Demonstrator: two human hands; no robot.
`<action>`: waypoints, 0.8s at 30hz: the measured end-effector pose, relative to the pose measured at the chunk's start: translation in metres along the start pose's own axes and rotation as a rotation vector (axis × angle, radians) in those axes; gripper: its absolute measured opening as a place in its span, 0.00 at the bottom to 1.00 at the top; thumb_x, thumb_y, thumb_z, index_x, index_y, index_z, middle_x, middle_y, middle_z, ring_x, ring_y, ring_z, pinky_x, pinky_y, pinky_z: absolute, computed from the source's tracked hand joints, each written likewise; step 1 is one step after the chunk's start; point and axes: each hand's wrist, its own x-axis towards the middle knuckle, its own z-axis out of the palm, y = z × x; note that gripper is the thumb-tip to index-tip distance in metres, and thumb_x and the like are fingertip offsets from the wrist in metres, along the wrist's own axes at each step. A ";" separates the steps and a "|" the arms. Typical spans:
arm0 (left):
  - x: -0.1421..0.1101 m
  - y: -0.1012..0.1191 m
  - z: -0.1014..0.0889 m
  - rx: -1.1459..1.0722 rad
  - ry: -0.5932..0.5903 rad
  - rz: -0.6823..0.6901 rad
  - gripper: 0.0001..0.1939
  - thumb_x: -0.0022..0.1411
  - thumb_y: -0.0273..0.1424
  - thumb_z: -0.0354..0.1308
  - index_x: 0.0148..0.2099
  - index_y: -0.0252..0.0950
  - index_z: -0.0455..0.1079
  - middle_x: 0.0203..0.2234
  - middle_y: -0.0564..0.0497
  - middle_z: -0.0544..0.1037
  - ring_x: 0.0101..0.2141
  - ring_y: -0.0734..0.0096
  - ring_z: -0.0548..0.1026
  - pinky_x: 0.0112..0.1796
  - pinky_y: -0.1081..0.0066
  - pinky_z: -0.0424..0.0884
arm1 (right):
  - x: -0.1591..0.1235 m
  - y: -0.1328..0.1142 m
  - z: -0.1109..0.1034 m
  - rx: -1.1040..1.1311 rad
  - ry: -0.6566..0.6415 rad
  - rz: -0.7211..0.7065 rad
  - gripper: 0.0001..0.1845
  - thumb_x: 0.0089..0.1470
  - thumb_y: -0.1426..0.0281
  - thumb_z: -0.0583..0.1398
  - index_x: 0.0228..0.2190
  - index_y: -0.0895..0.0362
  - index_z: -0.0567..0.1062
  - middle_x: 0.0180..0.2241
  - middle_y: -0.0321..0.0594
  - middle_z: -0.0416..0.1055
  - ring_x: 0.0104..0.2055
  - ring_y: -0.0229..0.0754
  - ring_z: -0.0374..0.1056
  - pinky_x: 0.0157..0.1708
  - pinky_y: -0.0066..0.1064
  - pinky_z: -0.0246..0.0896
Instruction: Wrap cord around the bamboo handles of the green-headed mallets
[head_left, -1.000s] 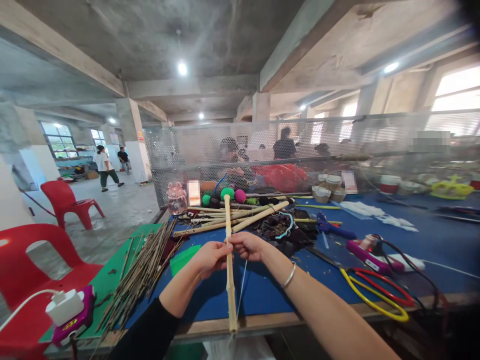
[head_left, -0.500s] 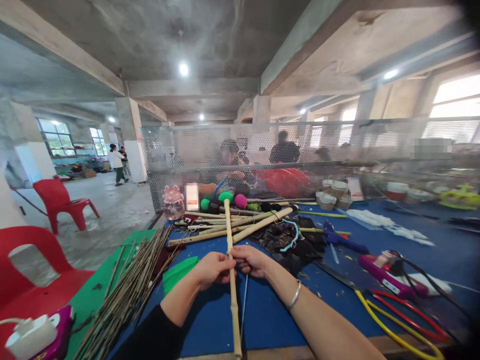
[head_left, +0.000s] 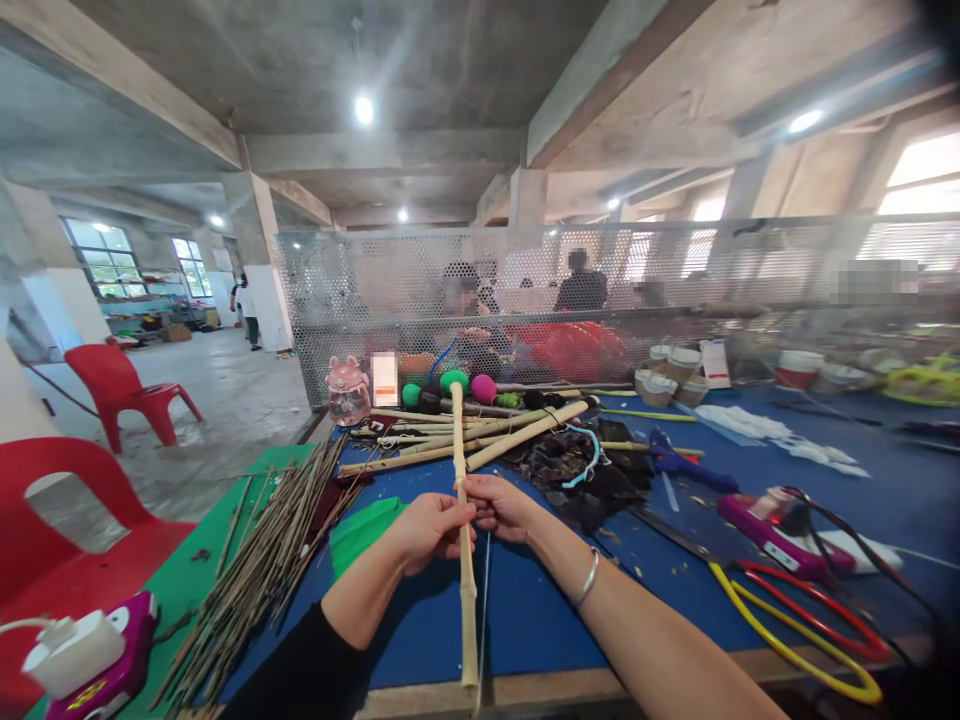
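Observation:
A long bamboo stick (head_left: 469, 590) points away from me over the blue table, its near end by the table's front edge. My left hand (head_left: 435, 525) is closed on the stick from the left, thumb on top. From the right, my right hand (head_left: 501, 508) pinches the stick slightly farther up; its lower fingers are curled. A thin pale strand (head_left: 485, 590) runs down from under my right hand, beside the stick; I cannot tell what its upper end is fixed to. The stick's far end overlaps a green ball (head_left: 454, 380).
Thin twigs (head_left: 255, 560) lie left by a green sheet (head_left: 365, 530). Ahead are bamboo pieces (head_left: 525, 437), a black plastic bag (head_left: 559, 465) and a pink bottle (head_left: 347, 390) before a mesh screen (head_left: 360, 290). Right: large scissors (head_left: 780, 620) and a purple power strip (head_left: 780, 540).
The view has shifted slightly. My right hand has moved a little farther up the stick. Both hands keep hold of it. People in the far left background have moved.

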 end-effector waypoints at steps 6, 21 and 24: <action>-0.005 0.007 -0.005 -0.178 -0.153 -0.129 0.13 0.48 0.32 0.56 0.37 0.29 0.68 0.23 0.48 0.75 0.23 0.75 0.73 0.20 0.81 0.62 | -0.006 -0.004 0.006 -0.045 0.017 -0.046 0.16 0.41 0.63 0.63 0.23 0.60 0.62 0.12 0.24 0.52 0.11 0.23 0.36 0.12 0.21 0.24; -0.002 -0.005 -0.009 0.448 0.030 0.020 0.22 0.47 0.48 0.54 0.21 0.33 0.63 0.09 0.53 0.67 0.10 0.78 0.62 0.13 0.77 0.55 | -0.007 0.000 0.008 -0.116 0.076 0.070 0.14 0.41 0.63 0.62 0.25 0.61 0.66 0.10 0.22 0.44 0.11 0.24 0.33 0.11 0.21 0.23; 0.000 -0.005 -0.006 0.260 -0.124 -0.028 0.18 0.49 0.44 0.53 0.26 0.32 0.65 0.13 0.53 0.69 0.12 0.79 0.64 0.14 0.78 0.58 | -0.009 -0.001 0.008 -0.068 0.020 0.122 0.14 0.43 0.62 0.60 0.27 0.61 0.67 0.10 0.22 0.43 0.12 0.24 0.33 0.12 0.20 0.24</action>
